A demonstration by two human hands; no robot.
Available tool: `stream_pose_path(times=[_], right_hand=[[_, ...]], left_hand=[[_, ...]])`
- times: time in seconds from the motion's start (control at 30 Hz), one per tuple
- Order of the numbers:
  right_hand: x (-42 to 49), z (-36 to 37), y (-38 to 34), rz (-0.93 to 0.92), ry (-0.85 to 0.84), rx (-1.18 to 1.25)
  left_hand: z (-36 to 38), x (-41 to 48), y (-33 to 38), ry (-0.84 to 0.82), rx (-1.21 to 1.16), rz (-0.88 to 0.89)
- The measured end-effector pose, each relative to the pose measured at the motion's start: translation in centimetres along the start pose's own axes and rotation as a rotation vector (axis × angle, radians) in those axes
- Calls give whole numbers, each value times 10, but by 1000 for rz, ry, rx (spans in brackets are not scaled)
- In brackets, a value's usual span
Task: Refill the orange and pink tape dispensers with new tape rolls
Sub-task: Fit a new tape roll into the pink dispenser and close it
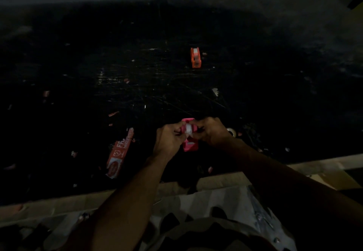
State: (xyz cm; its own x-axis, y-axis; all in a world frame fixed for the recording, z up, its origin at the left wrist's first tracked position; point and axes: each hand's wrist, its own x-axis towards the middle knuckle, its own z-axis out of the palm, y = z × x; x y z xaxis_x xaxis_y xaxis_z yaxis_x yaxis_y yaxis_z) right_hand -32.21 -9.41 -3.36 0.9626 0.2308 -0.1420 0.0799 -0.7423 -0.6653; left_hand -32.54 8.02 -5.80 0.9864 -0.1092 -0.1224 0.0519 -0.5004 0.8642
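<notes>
The pink tape dispenser (190, 145) sits near the front of the dark table, between my two hands. My left hand (169, 139) grips its left side and my right hand (211, 132) grips its right side. A whitish tape roll (189, 129) shows in the top of the dispenser, pinched between the fingers of both hands. The orange tape dispenser (195, 57) stands alone farther back on the table with a pale roll in it, away from both hands. Another tape roll (232, 132) lies just right of my right hand, partly hidden.
A red printed strip of tape or label (119, 153) lies left of my left hand. Small scraps of tape and paper are scattered over the scratched black tabletop (137, 85). The table's pale front edge (222, 181) runs below my wrists.
</notes>
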Motion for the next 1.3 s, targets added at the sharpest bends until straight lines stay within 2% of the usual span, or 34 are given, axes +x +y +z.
stream_pose_path(times=[0.17,0.33,0.63,0.8,1.0,1.3], right_hand=[[-4,0,-1,28,10,81],[-5,3,1,110,59,129],[-7,5,6,87,94,204],[-6,-1,3,86,78,233],[-8,-5,3,24,45,282],[11,-32,14,137,66,429]], left_hand=[[-2,0,2,0,-46,19],[1,1,0,31,-23,-67],[4,-5,0,42,-89,-79],[5,-4,2,67,-136,-147],[7,-6,5,73,-92,-145],[15,14,33,65,-242,-151]])
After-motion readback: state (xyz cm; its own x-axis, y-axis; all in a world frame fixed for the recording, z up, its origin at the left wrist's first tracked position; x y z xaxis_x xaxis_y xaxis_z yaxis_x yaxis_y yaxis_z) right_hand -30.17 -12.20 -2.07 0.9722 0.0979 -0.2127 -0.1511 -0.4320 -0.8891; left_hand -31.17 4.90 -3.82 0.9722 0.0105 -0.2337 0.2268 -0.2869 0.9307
